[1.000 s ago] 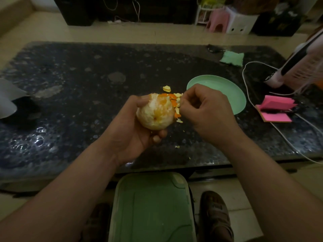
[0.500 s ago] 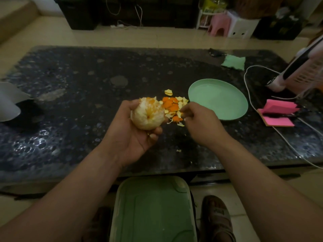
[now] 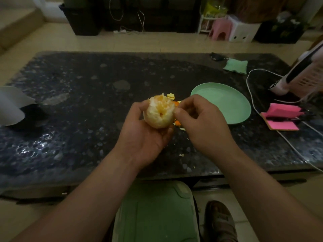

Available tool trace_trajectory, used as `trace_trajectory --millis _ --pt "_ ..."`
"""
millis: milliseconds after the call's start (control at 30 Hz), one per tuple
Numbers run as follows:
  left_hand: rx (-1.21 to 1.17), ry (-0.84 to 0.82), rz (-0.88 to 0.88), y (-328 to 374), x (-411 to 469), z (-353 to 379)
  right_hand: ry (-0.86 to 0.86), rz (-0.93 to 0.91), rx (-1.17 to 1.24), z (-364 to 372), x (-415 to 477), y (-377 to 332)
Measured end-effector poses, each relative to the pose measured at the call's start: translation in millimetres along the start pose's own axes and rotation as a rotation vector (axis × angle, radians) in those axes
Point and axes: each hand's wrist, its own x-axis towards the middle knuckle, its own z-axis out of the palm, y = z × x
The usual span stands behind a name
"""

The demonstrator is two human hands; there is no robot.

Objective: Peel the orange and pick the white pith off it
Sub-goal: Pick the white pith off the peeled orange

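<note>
Fingers (image 3: 169,131) of the left hand (image 3: 145,138) curl under the pale, pith-coated peeled orange (image 3: 160,114), steadying it above the dark speckled stone table (image 3: 176,147). The right hand (image 3: 204,124) pinches its edge, seemingly plucking pith, beside the round pale-green plate (image 3: 244,110).

- Orange (image 3: 160,112): peeled, mostly coated in pale white pith, juicy flesh exposed on top and around its centre hole; cupped in the left hand (image 3: 141,137).
- Peel scraps (image 3: 170,96): small orange and yellow bits lying just behind it on the table (image 3: 87,119).

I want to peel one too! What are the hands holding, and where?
The left hand cups the orange from underneath; the right hand pinches at its right edge.
</note>
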Motion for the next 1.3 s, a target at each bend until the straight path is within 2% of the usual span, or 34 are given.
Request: trace_trajectory --millis 100,233,700,1067,1300 --pt "-0.01 -0.048 0.016 0 -2 2 -0.009 -0.036 0.039 -4 -6 -5" --pt "0.019 -0.075 0.057 -2 -6 10 -0.006 -0.078 -0.035 -3 -11 -6" --pt "0.267 0.023 0.278 -13 -5 12 0.032 -0.07 -0.047 -1 -8 -6" --pt "0.202 0.054 0.283 -11 -3 10 0.016 -0.118 -0.078 -4 -7 -1" --pt "0.244 0.029 0.286 -12 -3 7 0.011 -0.108 -0.091 -1 -8 -1"
